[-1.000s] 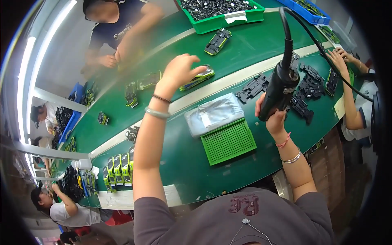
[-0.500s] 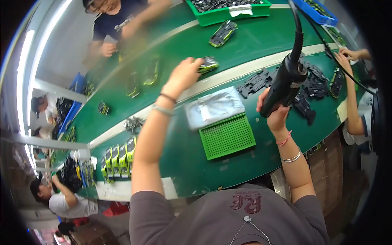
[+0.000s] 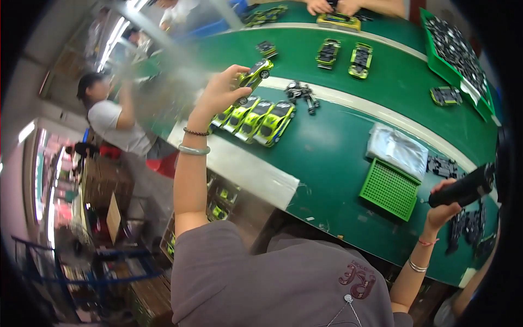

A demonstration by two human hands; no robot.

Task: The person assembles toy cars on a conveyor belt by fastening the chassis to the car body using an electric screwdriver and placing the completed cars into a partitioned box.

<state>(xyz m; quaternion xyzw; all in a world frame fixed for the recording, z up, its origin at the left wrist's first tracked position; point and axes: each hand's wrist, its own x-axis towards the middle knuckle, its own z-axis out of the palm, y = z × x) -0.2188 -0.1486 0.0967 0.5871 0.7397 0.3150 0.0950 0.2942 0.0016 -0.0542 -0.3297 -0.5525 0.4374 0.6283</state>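
Left forearm [image 3: 190,180]: rising from the lower edge, almost upright, and wearing a dark beaded bracelet [image 3: 195,132] above a pale bangle [image 3: 194,150].
Left hand [image 3: 218,92]: reaching out over the table [image 3: 327,158], thumb and fingers pinching a toy car from both sides.
Toy car [image 3: 255,75]: sitting tilted in the left hand's grasp, its green body slanting and its wheels facing right; well apart from the right hand.
Car row [image 3: 256,122]: standing side by side just below and to the right of the left hand, green with dark windows; whether the pinched one is touching them, I cannot tell.
Right forearm [image 3: 411,280]: slanting up and to the right, carrying a pink band [image 3: 428,242] and silver bangles [image 3: 418,265].
Right hand [image 3: 442,211]: wrapping around a black handheld tool [image 3: 463,187], which is pointing up and to the right.
Green basket [image 3: 389,188]: lying just left of the right hand, with a silvery packet [image 3: 397,147] resting beyond it.
Black chassis parts [image 3: 467,226]: lying near the right hand, below the tool.
Metallic part [image 3: 302,95]: lying right of the left hand, beyond the car row.
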